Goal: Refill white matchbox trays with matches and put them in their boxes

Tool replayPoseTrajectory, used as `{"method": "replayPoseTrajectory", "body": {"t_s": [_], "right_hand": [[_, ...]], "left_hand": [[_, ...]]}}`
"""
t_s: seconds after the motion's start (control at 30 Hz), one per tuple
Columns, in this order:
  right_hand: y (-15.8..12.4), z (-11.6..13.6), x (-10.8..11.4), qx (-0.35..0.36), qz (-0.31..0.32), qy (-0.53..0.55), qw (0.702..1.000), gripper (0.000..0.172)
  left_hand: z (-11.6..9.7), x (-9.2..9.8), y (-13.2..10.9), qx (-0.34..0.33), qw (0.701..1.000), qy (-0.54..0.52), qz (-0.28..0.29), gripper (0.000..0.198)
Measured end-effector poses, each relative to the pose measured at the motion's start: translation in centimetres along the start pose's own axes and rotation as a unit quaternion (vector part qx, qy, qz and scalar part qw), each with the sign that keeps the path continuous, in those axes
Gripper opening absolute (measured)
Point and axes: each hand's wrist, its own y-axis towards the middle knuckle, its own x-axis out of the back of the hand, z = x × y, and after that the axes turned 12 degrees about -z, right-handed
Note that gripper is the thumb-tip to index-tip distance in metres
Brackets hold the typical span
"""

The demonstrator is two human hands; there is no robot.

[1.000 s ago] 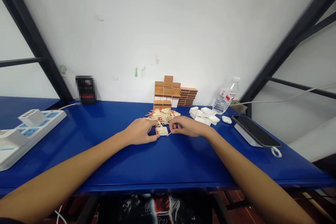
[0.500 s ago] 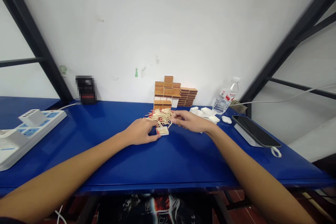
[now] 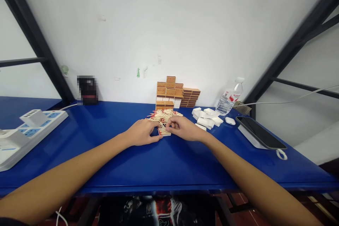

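A small white matchbox tray (image 3: 164,132) holding red-tipped matches lies on the blue table (image 3: 169,159). My left hand (image 3: 143,132) curls around its left end and holds it in place. My right hand (image 3: 184,128) is at the tray's right end, fingers pinched together over it, seemingly on matches too small to make out clearly. Just behind both hands lies a loose pile of matches (image 3: 164,115).
Stacked brown matchboxes (image 3: 176,93) stand against the wall. Several white empty trays (image 3: 208,117), a water bottle (image 3: 228,97), a white earbud case (image 3: 230,120) and a phone on a stand (image 3: 261,133) lie right. A power strip (image 3: 25,130) sits far left.
My right hand reached back to the match pile, then returned to the tray with its fingers pinched. My left hand stayed on the tray.
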Motion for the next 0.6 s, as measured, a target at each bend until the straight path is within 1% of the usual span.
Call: {"method": "replayPoseTrajectory", "body": {"t_s": [0.1,0.2,0.3,0.4,0.5,0.6], "right_hand": [[0.0,0.4,0.0,0.07,-0.012,-0.041,0.997,0.009],[-0.1,0.3,-0.3,0.108,-0.016,-0.069,0.992,0.007],[-0.2,0.2,-0.6,0.117,-0.02,-0.072,0.99,0.002],[-0.3,0.4,-0.7,0.115,-0.032,-0.063,0.991,0.006],[-0.2,0.6,-0.8,0.116,-0.023,-0.068,0.991,0.011],[-0.1,0.6,-1.0,0.115,-0.015,-0.073,0.991,0.009]], "left_hand": [[-0.2,0.0,0.0,-0.012,1.0,-0.013,0.004,0.029],[-0.4,0.0,0.0,-0.021,1.0,-0.022,0.009,0.028],[-0.4,-0.2,0.0,-0.021,0.999,-0.026,0.016,0.028],[-0.4,-0.3,-0.1,-0.021,0.999,-0.027,0.016,0.029],[-0.3,-0.3,-0.1,-0.02,0.999,-0.028,0.015,0.029],[-0.2,-0.4,0.0,-0.013,0.999,-0.035,0.016,0.031]]}}
